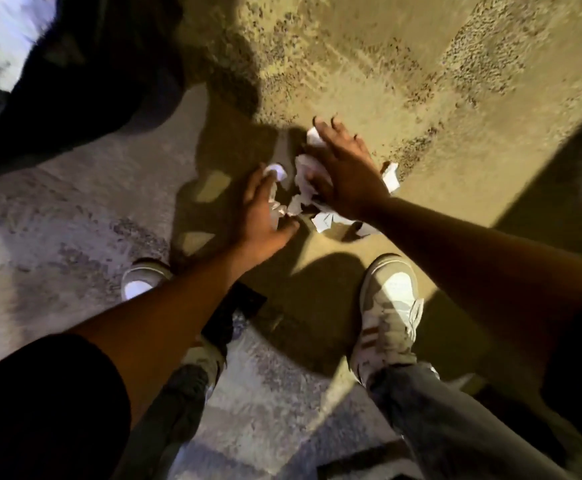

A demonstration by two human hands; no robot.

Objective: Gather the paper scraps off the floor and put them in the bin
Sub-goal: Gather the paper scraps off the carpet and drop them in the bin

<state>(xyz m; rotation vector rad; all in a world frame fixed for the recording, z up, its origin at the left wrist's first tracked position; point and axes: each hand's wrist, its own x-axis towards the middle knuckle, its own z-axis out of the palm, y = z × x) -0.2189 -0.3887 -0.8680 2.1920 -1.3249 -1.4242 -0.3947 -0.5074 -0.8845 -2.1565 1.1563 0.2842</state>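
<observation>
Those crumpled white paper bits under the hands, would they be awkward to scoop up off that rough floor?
Probably light and floppy: the paper scraps are creased and torn, so they should squash together easily. Being separate pieces between the left hand and right hand, some may slip out of a scoop. The floor looks gritty, so they likely won't slide far when pushed.

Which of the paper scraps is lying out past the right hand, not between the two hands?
The flat white scrap on the outer side of the right hand, beside the wrist. The other scraps are crumpled together between it and the left hand.
</observation>
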